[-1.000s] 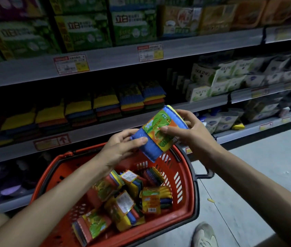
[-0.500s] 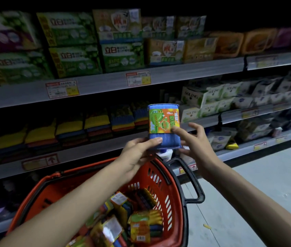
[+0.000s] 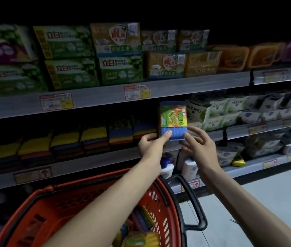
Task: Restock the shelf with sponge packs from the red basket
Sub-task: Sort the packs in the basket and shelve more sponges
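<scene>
Lifted further from the red basket [image 3: 80, 198] since a moment ago, the sponge pack [image 3: 173, 118] now stands upright at the mouth of the middle shelf [image 3: 105, 158], just right of the stacked sponge packs [image 3: 96, 136] and left of the Soling boxes [image 3: 212, 111]. The left hand [image 3: 149, 144] has its grip clamped on the blue lower edge, thumb in front, so the label faces out; the right hand [image 3: 200, 146] keeps its grip apart, straight fingertips [image 3: 189, 130] steadying the corner, likely to guide it into the gap
</scene>
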The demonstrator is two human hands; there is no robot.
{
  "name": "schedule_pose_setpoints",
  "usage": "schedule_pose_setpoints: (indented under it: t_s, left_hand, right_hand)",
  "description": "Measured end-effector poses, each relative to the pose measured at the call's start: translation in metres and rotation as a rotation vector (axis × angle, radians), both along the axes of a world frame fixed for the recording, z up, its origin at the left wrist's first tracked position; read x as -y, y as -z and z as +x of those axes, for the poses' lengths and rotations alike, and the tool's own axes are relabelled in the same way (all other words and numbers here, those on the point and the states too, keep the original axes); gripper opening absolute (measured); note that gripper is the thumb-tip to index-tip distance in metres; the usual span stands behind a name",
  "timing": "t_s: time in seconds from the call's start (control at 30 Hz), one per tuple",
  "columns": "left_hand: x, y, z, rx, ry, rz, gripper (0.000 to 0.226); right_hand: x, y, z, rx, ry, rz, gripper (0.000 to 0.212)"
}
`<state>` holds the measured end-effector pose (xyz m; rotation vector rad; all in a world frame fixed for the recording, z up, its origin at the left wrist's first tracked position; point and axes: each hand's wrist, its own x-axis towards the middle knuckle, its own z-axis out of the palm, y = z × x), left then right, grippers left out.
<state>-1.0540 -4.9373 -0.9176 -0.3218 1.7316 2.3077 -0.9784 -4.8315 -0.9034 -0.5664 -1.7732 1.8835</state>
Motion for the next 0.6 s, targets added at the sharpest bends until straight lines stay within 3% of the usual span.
schedule_pose_setpoints:
  t_s: [0.13, 0.3, 0.47, 0.6]
  left_hand:
    - [-0.018, 0.006, -0.009, 0.020, -0.094, -0.006, 0.050]
    - [-0.033, 0.009, -0.013, 0.037, -0.160, -0.023, 0.037]
    - [-0.036, 0.014, -0.013, 0.026, -0.163, -0.071, 0.025]
    - [-0.036, 0.012, -0.013, 0.109, -0.139, -0.053, 0.034]
  right_hand:
    - [-0.004, 0.001, -0.012, -0.019, -0.020, -0.005, 0.028]
    - [-0.012, 0.008, -0.022, 0.021, -0.072, 0.014, 0.052]
    - [-0.021, 0.018, -0.032, 0.053, -0.100, 0.006, 0.062]
    - [-0.021, 0.023, -0.043, 0.062, -0.116, 0.013, 0.066]
